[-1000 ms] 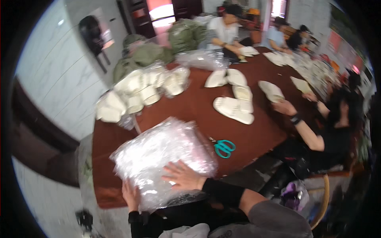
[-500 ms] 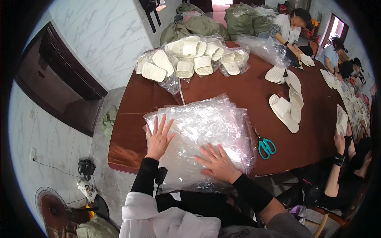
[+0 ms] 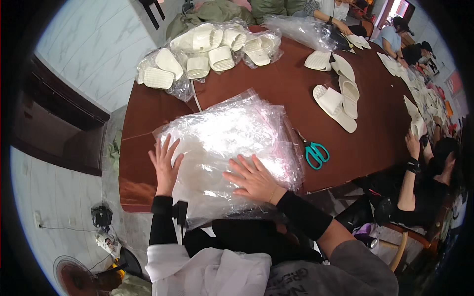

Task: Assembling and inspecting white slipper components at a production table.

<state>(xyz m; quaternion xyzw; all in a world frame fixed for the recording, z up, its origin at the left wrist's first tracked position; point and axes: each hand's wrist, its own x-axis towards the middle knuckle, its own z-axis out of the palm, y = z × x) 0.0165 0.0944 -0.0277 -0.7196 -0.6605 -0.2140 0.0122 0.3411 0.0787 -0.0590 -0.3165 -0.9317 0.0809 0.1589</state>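
Note:
A stack of clear plastic bags (image 3: 212,128) lies on the brown table right in front of me, shiny with reflected light. My left hand (image 3: 166,163) is at the stack's left edge, fingers spread and holding nothing. Flat on the lower middle of the bags rests my right hand (image 3: 254,180), its fingers also apart. Teal-handled scissors (image 3: 316,155) lie just right of the stack. Beyond them are several loose cream slippers (image 3: 335,106). Cream slippers in clear bags (image 3: 197,54) are heaped at the table's far left.
The brown table (image 3: 148,116) curves away to the right, where co-workers handle slippers; one person's forearm (image 3: 408,185) is at the right edge. Green sacks (image 3: 217,11) stand behind the table. A fan (image 3: 74,276) is on the floor at lower left.
The view has shifted, so the table sits higher and further left in it. My left hand has slid outward to the stack's left edge; my right hand stays flat on the bags.

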